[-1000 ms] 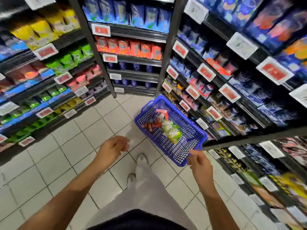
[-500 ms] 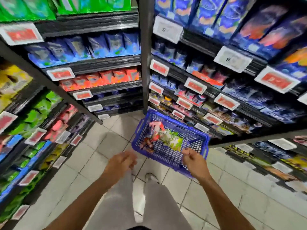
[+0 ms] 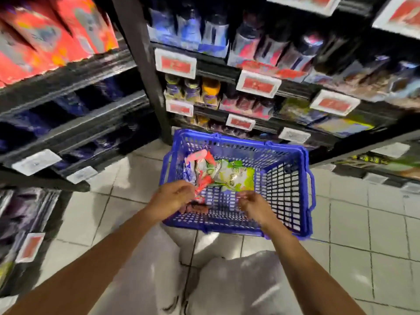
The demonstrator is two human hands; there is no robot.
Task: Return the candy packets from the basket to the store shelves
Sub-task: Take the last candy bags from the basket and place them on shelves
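Blurred throughout by motion, so shelf goods and price tags (image 3: 258, 83) unreadable. Pale tiled floor (image 3: 375, 223) between dark store shelves (image 3: 75, 73), blue basket (image 3: 284, 153) resting on it with candy packets (image 3: 234, 176) heaped inside. Both hands over the basket: left hand (image 3: 171, 196) pinching a red packet (image 3: 202, 187), right hand (image 3: 255, 206) loosely curled, grasp impossible to tell.

No legible text anywhere: red price tags (image 3: 258, 83) on the shelf edges blurred, white tags (image 3: 36, 161) blank-looking, print on the green candy packet (image 3: 236, 178) in the basket (image 3: 286, 201) too smeared.
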